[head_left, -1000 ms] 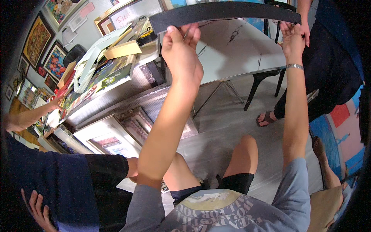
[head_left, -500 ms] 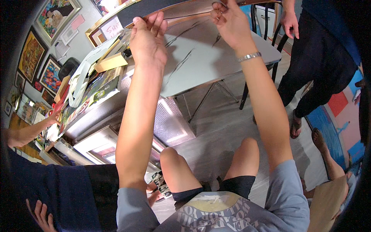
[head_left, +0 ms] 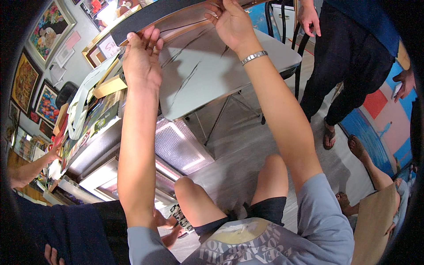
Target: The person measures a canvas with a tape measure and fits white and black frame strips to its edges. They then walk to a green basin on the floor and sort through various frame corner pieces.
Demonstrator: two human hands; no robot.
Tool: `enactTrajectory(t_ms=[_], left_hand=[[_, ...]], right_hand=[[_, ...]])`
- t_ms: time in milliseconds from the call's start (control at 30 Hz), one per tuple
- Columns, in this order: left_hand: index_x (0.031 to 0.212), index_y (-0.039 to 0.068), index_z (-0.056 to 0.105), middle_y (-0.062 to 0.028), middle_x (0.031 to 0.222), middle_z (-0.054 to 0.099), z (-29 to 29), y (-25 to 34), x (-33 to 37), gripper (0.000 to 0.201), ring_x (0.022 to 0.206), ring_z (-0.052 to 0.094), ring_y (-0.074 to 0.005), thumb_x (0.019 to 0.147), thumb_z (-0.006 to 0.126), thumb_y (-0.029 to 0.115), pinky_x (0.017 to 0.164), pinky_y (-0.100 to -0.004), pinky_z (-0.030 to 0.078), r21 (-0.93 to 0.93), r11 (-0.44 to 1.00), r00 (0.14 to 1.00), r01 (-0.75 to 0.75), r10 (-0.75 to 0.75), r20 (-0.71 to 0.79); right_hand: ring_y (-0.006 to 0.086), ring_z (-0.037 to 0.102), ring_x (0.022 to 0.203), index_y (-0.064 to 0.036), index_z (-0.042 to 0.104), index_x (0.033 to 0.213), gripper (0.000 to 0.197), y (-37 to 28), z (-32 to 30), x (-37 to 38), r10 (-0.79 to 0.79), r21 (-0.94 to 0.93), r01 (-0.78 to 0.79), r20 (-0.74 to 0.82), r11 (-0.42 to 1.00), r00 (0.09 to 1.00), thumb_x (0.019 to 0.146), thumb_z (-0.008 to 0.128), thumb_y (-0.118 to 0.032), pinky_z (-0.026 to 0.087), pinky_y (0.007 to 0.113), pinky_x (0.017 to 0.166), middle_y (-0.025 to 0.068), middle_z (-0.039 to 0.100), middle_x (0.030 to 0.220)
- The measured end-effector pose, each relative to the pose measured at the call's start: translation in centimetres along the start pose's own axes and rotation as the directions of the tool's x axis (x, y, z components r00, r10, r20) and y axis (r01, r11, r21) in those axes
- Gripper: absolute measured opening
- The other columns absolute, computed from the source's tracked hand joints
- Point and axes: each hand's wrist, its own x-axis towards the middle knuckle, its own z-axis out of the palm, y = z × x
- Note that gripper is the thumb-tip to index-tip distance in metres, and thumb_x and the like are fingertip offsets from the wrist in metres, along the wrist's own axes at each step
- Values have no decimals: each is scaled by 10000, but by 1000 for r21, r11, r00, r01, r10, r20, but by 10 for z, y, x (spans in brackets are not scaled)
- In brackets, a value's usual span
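Observation:
Over the near part of a table, I hold up a large dark panel with a gold-brown edge (head_left: 141, 24), which looks like a picture frame. Much of it runs out of the top of the picture. My left hand (head_left: 142, 64) is closed on its lower left corner, thumb and fingertips at the edge. Farther right, my right hand (head_left: 233, 27) grips the same lower edge with bent fingers, its wrist in a metal band. A thin dark cord (head_left: 179, 27) runs along the panel's underside between the hands.
Below the panel stands a white marbled folding table (head_left: 198, 84). A cluttered counter (head_left: 95, 119) is at left, with wrapped frames (head_left: 179, 143) leaning below it. People stand on both sides; a black chair (head_left: 298, 66) is behind the table at right, a painted canvas (head_left: 375, 132) at far right.
My view has shifted, so the table, hands and people sit farther left in it. Both hands still grip the panel, and more of its dark face shows at the upper left.

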Motion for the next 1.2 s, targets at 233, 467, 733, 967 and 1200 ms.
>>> enactTrajectory(t_ms=[233, 467, 733, 967, 1200], left_hand=[[1145, 58, 521, -102, 1118, 651, -1, 3, -5, 341, 1060, 617, -226, 1055, 372, 352, 902, -376, 495, 81, 997, 1000, 5, -5, -2], [1151, 74, 536, -85, 1133, 652, -2, 4, -5, 364, 1088, 607, -222, 1050, 375, 385, 908, -360, 482, 95, 996, 1000, 4, -5, 10], [1143, 62, 537, -87, 1109, 657, -5, 2, -10, 333, 1026, 620, -203, 1051, 399, 351, 866, -358, 492, 64, 998, 1000, 1, -1, 9], [1122, 36, 524, -97, 1050, 661, -8, -12, -28, 311, 967, 637, -194, 1054, 412, 319, 853, -356, 494, 26, 1000, 1000, -12, 12, -6], [1045, 27, 496, -123, 1037, 635, -26, -48, -82, 278, 1001, 634, -216, 1048, 444, 300, 874, -353, 491, -57, 998, 991, -29, 21, -130]], right_hand=[[155, 570, 769, -128, 563, 922, 155, 7, 4, 2, -24, 90, 24, -1, 996, 1000, 1000, 548, -261, 508, 359, 798, 9, 585, 837], [164, 601, 817, -134, 573, 972, 154, 9, 11, 0, -39, 90, 36, 31, 995, 999, 1005, 536, -281, 519, 362, 823, 24, 619, 877], [178, 567, 777, -137, 499, 936, 176, 17, 4, -2, -53, 108, 47, 55, 993, 997, 1012, 522, -294, 521, 355, 786, 24, 526, 791], [210, 654, 855, -38, 571, 1025, 406, 20, -2, -22, -120, -154, 98, -142, 983, 983, 1022, 454, -427, 534, 321, 754, 115, 635, 936], [128, 555, 596, -74, 567, 862, 286, 21, 36, -151, -13, -639, -150, -243, 755, 970, 1012, 523, -313, 450, 254, 569, 28, 570, 695]])
